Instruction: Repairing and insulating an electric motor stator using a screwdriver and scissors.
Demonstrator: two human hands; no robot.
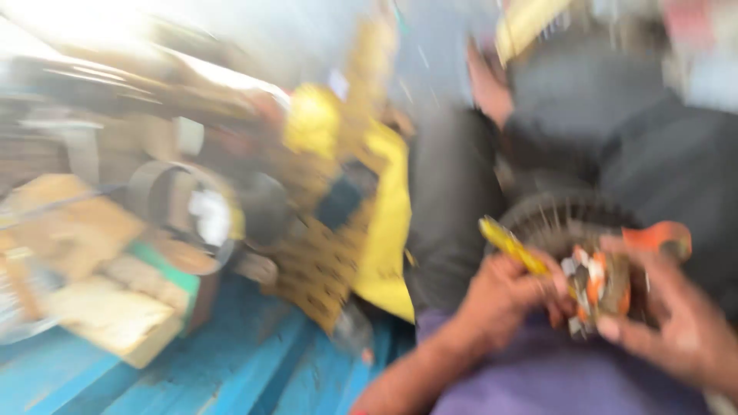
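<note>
Though the picture is badly smeared by motion, we see our two hands meeting at about four o'clock in the view, over a purple cloth (pixel 538 376). Our left hand (pixel 500 296) is curled around a yellow-handled tool (pixel 511 247), whose handle sticks up toward ten o'clock. Our right hand (pixel 676 323) is half closed, fingers wrapped about a small orange and silver part (pixel 600 284); the tool's far end meets that part. Behind them at twelve o'clock lies a dark toothed wheel (pixel 565 215). At nine o'clock, wooden blocks (pixel 100 307) rest on the blue counter (pixel 231 369), beside a yellow patterned cloth (pixel 346 230).
</note>
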